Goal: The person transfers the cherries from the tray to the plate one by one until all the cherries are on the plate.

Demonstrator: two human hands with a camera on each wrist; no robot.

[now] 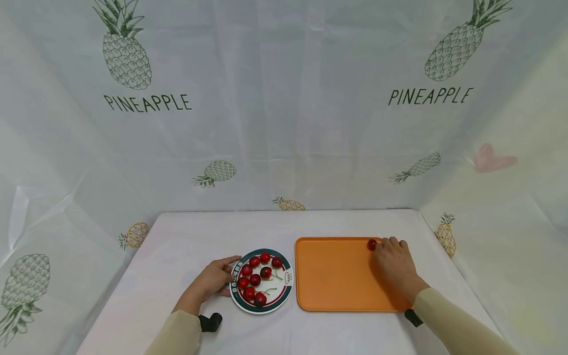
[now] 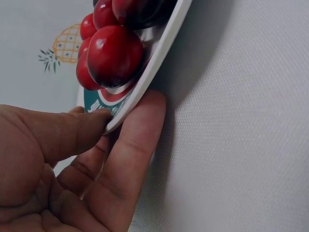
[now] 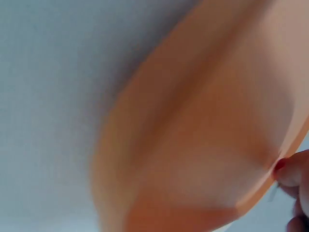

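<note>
With thumb above and fingers beneath, my left hand point(image 1: 214, 277) pinches the left rim of a round white plate point(image 1: 282, 298) with a dark green border. Several red cherries point(image 1: 266, 272), some with green stems, lie on the plate. The left wrist view shows the plate's rim point(image 2: 153, 67) between thumb and finger, close above the white cloth. My right hand point(image 1: 396, 261) is over the top right corner of an orange tray point(image 1: 333, 276). Its fingertips pinch a single dark red cherry point(image 1: 372, 244), partly visible in the right wrist view beside a thin stem.
Plate and tray stand side by side on a white-covered table point(image 1: 213, 227), a narrow gap between them. White cloth walls point(image 1: 284, 123) with pineapple prints rise behind and at both sides. Black straps point(image 1: 210, 322) are at the wrists.
</note>
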